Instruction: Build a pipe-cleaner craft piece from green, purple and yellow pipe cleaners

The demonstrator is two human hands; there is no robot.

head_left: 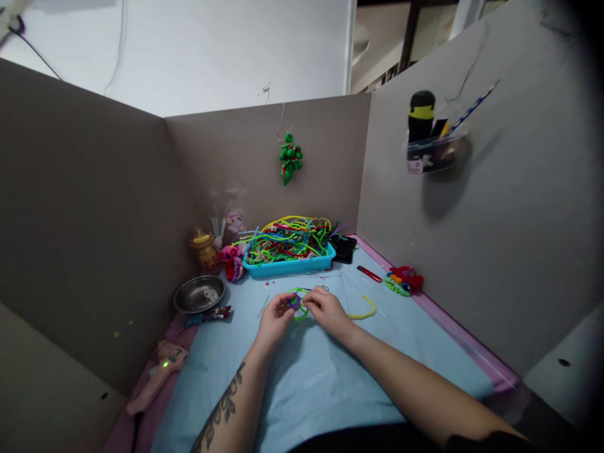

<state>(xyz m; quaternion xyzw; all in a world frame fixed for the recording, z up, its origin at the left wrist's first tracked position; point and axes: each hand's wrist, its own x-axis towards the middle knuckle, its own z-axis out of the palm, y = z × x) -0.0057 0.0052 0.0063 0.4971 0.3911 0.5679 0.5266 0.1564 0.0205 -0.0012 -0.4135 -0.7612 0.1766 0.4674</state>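
Observation:
Over the middle of the cloth, my left hand (276, 319) pinches a small round piece of purple and green pipe cleaner (295, 303). My right hand (326, 308) comes in from the other side, its fingertips closed together at the piece's right edge. A bit of yellow shows by those fingertips. From beside the right hand a yellow pipe cleaner (367, 313) curves out over the cloth; whether it joins the piece is hidden by the hand. Green loops stick out around the purple centre.
A blue tray (283, 269) heaped with coloured pipe cleaners stands behind the hands. Left are a metal bowl (186, 302) with white bits and a pink glue gun (158, 377). Right lie a red cutter (369, 274) and a colourful pipe-cleaner figure (404, 280). Grey panels (325, 157) enclose the table.

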